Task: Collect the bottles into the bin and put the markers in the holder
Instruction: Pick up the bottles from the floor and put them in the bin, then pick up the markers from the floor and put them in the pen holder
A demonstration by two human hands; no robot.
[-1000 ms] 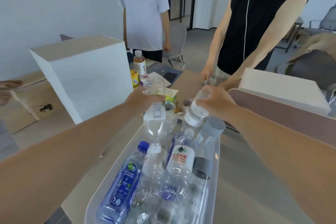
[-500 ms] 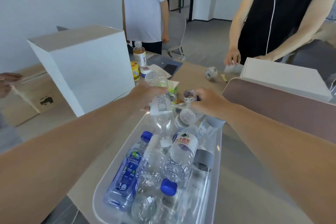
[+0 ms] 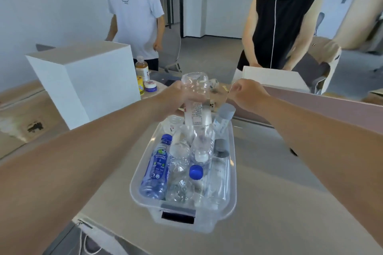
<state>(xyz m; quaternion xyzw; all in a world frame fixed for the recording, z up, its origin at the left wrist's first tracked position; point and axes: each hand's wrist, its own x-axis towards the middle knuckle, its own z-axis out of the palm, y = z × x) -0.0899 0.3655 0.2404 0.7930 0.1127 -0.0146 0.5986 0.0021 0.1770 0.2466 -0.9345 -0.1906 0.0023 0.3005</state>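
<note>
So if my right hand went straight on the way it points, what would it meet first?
Probably the upturned bottle in your left hand, which lies just ahead of the right hand. Depth is unclear, so it may pass behind it instead.

bin: clear rectangular plastic bin (image 3: 232,198), heaped with lying bottles | held: clear crumpled plastic bottle with white label (image 3: 196,107), upside down over the far end, gripped by left hand (image 3: 176,97) | blue-labelled blue-capped bottle (image 3: 156,170): along the left wall
</note>
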